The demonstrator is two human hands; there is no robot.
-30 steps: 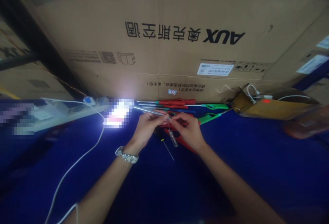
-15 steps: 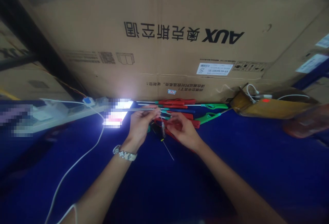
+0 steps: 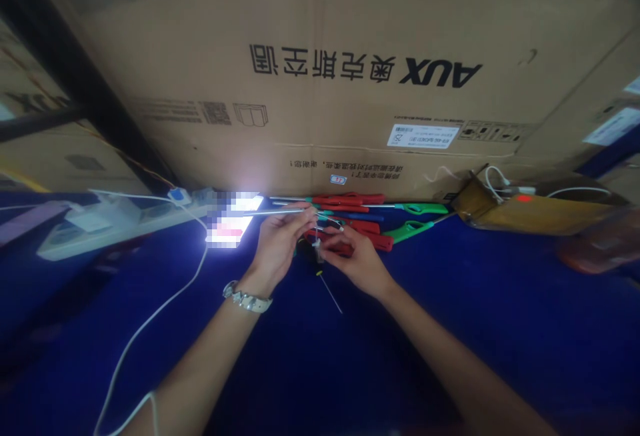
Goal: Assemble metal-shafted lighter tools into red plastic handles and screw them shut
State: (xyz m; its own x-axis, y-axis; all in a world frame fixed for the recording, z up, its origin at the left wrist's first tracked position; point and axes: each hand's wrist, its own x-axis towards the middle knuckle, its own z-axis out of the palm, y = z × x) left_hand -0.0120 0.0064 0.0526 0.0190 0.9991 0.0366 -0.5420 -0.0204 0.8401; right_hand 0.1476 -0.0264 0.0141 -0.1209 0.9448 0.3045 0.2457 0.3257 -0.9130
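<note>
My left hand point(image 3: 281, 239) is closed on a thin metal tube point(image 3: 277, 213) pointing left, like the barrel of the stick lighters nearby. From its fingertips a thin wire point(image 3: 330, 221) runs right, and a small pale part point(image 3: 317, 243) hangs below. My right hand point(image 3: 357, 259) is beside these with thumb and fingers curled in; what they pinch is too small to make out. Just below lies a thin screwdriver point(image 3: 330, 291) with a yellow collar, its handle partly hidden. Behind my hands lie several red stick lighters point(image 3: 350, 200) and green stick lighters point(image 3: 413, 229).
A lit phone point(image 3: 233, 229), partly blurred out, lies to the left by a white power strip point(image 3: 65, 246) with a white cable point(image 3: 145, 319). A large cardboard box point(image 3: 320, 103) stands behind. At right are an open brown box point(image 3: 545, 216) and a reddish container point(image 3: 605, 239).
My right hand has shifted slightly, and the dark green piece seen between my hands no longer shows; a thin wire is visible there now. My left hand keeps the metal tube. The view has moved slightly.
</note>
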